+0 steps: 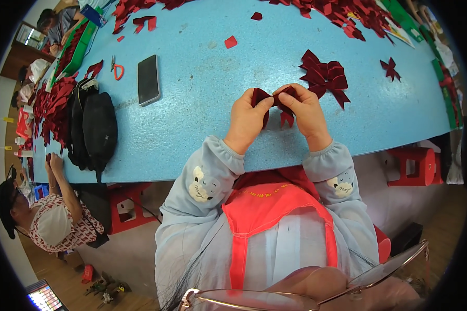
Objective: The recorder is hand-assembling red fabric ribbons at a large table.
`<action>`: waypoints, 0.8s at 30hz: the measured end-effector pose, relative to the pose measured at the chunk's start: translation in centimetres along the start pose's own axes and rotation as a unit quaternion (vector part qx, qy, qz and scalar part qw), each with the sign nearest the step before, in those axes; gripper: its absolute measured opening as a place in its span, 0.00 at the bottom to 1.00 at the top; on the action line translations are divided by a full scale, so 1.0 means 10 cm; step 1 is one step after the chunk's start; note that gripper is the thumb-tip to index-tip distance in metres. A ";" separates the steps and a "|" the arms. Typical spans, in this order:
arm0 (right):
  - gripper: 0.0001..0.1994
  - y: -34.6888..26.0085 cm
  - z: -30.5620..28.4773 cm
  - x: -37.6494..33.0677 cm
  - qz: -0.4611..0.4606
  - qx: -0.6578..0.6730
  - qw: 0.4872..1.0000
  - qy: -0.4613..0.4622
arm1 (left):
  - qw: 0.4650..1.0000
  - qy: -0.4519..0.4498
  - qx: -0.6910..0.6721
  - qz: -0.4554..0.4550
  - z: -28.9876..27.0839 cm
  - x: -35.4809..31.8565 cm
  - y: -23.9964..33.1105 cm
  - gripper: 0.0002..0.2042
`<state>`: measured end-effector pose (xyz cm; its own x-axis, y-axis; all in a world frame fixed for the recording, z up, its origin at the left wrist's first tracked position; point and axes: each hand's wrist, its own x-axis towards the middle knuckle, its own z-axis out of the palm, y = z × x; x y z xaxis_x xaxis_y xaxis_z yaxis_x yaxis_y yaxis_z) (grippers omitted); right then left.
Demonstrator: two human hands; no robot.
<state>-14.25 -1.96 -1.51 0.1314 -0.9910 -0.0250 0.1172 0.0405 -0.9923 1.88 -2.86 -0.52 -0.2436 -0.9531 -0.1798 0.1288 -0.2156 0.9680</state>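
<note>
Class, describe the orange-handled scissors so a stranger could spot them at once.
On the blue table, look left of the person's left hand to the dark-faced phone. Just left of it lie the scissors. Their bright orange sets them apart from that phone and the black bag nearby.

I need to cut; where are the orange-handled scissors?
At upper left in the head view, the scissors lie on the blue table, left of the phone.

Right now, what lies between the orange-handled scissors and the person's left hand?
A dark-screened phone lies between the scissors and the left hand; otherwise only blue tabletop shows there, in the head view.
</note>
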 end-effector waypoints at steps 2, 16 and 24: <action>0.13 0.02 0.07 -0.01 -0.009 0.030 0.997 0.071 | 1.000 0.016 0.024 0.012 0.05 -0.04 -0.01 0.05; 0.15 -0.04 -0.04 -0.03 0.120 0.197 0.972 0.054 | 0.985 0.052 -0.164 -0.030 0.05 0.03 -0.04 0.06; 0.13 -0.06 0.03 0.03 0.147 0.237 0.958 -0.065 | 0.998 0.006 -0.068 0.005 -0.12 -0.02 0.11 0.05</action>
<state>-13.96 -2.26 -0.88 0.3462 -0.9046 -0.2489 0.4863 0.3998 -0.7769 3.20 -3.15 0.37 -0.2308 -0.9573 -0.1738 0.2596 -0.2327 0.9373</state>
